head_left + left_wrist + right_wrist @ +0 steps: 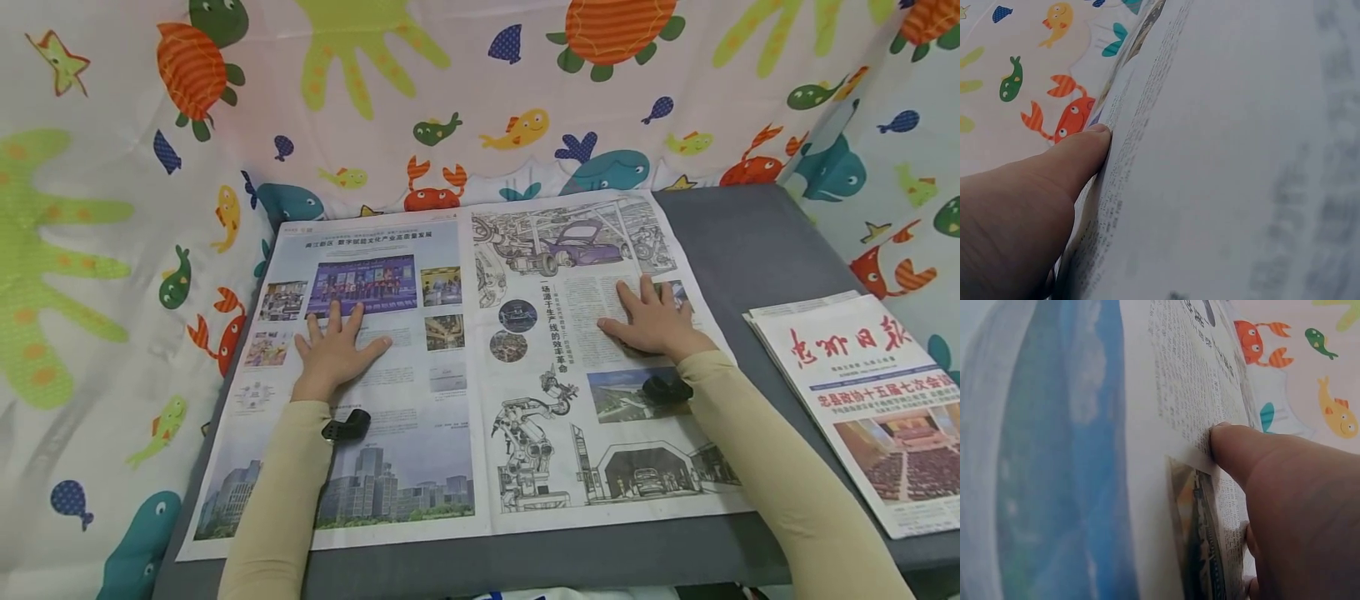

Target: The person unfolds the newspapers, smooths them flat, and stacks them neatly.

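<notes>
An open newspaper lies spread flat on the grey table, its centre fold running between my two hands. On the left page rests my left hand, fingers spread just below a purple group photo. My right hand lies on the right page with spread fingers, beside a column of text and partly over a small photo. In the left wrist view the left thumb touches the printed sheet. The right thumb presses on small print in the right wrist view, near a dark picture.
A folded stack of newspapers with a red title lies at the table's right side. Behind and to the left hangs a curtain printed with sea animals. The grey tabletop shows around the newspaper. A black wrist camera sits by the left sleeve.
</notes>
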### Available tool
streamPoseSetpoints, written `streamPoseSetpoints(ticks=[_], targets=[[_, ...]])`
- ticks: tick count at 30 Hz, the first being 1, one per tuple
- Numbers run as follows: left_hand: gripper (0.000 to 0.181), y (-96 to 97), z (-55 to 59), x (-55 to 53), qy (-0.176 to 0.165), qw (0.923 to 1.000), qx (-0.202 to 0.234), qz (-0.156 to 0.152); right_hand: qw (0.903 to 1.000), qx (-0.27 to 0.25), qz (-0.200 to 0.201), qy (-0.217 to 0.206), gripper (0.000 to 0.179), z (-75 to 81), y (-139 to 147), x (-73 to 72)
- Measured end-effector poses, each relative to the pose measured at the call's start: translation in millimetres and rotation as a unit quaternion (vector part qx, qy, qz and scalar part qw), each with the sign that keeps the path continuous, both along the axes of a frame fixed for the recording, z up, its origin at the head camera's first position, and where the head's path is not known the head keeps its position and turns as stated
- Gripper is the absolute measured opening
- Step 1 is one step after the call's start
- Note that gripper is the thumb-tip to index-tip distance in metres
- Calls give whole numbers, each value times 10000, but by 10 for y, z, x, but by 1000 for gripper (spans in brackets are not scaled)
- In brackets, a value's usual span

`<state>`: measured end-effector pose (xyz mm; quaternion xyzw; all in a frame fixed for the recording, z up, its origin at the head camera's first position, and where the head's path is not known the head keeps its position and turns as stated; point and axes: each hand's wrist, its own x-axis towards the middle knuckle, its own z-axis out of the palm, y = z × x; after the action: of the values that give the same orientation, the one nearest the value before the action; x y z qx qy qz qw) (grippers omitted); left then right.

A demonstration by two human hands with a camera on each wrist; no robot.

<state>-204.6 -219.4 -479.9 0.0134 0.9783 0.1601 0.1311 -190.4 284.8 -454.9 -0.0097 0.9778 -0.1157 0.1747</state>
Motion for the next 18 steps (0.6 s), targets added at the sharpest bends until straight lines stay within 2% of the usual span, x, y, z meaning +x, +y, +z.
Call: streamPoseSetpoints(ticks=[3, 6, 8, 11, 13, 15, 18], targets=[[100, 6, -2, 3, 32, 10000, 26, -9, 10000, -57, 19, 21, 97, -7, 23, 4], [100, 36, -2, -7, 23, 10000, 56, -41, 9990, -394, 116, 203, 93, 12, 121, 70], [101, 43, -6, -2, 10, 10000, 89, -34, 9958, -812, 171, 384, 88, 71, 210, 143], [101, 35, -27, 4, 1, 10000, 81, -31, 9879, -1333, 106, 792, 80, 239, 401, 312], [102, 23, -39, 5, 9, 10000, 64, -44, 9843, -1425, -135, 1029, 77, 379, 589, 456], [103, 9, -48, 0, 13, 10000, 41, -78, 9839, -1256, -512, 1164, 77, 514, 836, 617], [104, -6, -42, -7, 16, 9999, 47, -107, 9857, -836, -1082, 990, 81, 651, 1302, 877]])
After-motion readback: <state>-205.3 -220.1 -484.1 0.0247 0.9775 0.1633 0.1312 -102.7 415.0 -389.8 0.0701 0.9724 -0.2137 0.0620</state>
